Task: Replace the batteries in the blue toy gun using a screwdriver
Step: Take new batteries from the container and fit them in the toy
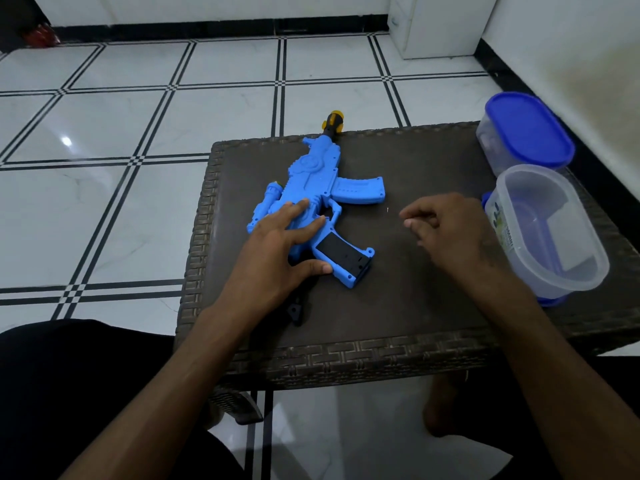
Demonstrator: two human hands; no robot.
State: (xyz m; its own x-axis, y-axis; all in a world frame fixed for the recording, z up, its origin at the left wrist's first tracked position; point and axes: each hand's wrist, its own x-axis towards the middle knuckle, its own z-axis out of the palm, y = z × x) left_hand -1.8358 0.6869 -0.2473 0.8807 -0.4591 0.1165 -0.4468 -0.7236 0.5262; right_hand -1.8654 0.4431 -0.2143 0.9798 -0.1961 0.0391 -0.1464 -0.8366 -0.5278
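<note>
The blue toy gun (322,192) lies flat on the dark wicker table (398,306), its yellow and black muzzle past the far edge. The handle shows a black open battery compartment (341,251). My left hand (287,247) rests on the gun's rear body, fingers straight across it and thumb against the handle's underside. My right hand (446,230) hovers over the table right of the gun, fingers loosely curled and holding nothing I can see. A tiny pale speck (387,210), perhaps a screw, lies near its fingertips. No screwdriver is visible.
A clear plastic tub (550,233) stands open at the table's right edge, on a blue lid. Behind it stands a second tub with a blue lid (526,133). A black strap end (296,311) lies below my left hand. White tiled floor surrounds the table.
</note>
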